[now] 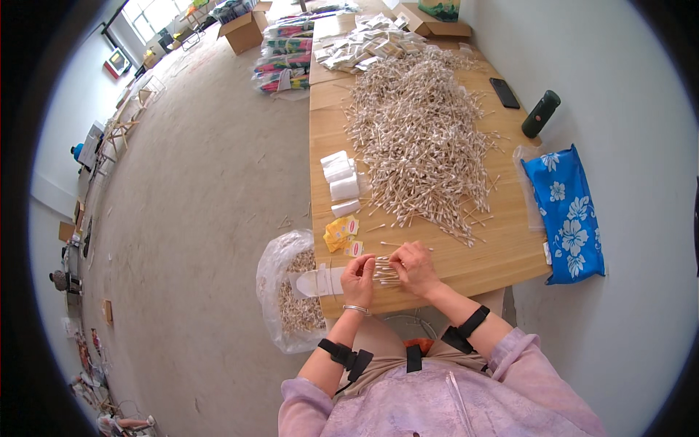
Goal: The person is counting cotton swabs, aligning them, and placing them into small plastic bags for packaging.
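Note:
Near the front edge of the table, several cotton swabs (385,272) lie side by side between my two hands. My left hand (358,281) is closed at their left ends, fingertips pinched together. From the other side, my right hand (413,268) curls its fingers and thumb over their right ends. A flat whitish plastic bag (320,282) sticks out to the left of my left hand, over the table edge. Just beyond my left hand lie yellow and white printed cards (340,231). My fingers partly hide the swabs.
A large heap of loose swabs (422,138) covers the table's middle, with filled packets (371,44) behind. White plastic bags (341,178) lie left. A phone (504,93), dark green bottle (541,114) and blue flowered pouch (566,215) line the right. A clear sack of swabs (273,306) stands left of the table.

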Tool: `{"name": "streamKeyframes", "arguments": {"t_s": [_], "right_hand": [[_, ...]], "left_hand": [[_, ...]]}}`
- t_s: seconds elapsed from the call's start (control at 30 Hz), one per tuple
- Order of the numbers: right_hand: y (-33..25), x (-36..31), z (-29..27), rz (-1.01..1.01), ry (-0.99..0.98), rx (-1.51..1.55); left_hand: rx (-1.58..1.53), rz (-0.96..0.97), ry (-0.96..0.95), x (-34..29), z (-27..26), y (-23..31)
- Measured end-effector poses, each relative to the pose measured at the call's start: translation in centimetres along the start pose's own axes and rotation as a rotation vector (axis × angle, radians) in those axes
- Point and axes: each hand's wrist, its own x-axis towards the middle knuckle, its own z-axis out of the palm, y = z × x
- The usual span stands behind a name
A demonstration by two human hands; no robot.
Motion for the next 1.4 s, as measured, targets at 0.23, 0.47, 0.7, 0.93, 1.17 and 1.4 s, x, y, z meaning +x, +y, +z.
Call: {"name": "streamKeyframes", "arguments": {"t_s": [0.23, 0.47, 0.7, 0.93, 1.17, 1.4], "right_hand": [[-1.1, -0.1, -1.3, 0.077, -0.115, 0.306], [0.1, -1.9, -0.5, 0.388, -0.333, 0.832], [0.4, -2.2, -0.6, 0.397, -0.382, 0.998], [-0.1, -1.9, -1.7, 0.422, -0.494, 1.122], [-0.5, -2.2, -2.2, 0.445, -0.519, 1.174], [-0.3, -2.4, -2.3, 0.499, -0.617, 1.174]], "left_hand": [[-0.160, -0.033, 0.019, 0.0, 0.6, 1.1], [-0.285, -0.164, -0.088, -1.1, 0.6, 0.7], [-0.322, -0.177, -0.158, -1.3, 0.9, 1.8], [-0.398, -0.190, -0.229, -1.5, 0.6, 2.0], [-0.384, -0.199, -0.236, -1.7, 0.7, 2.3], [-0.435, -0.205, -0.307, -2.0, 0.0, 2.2]]}}
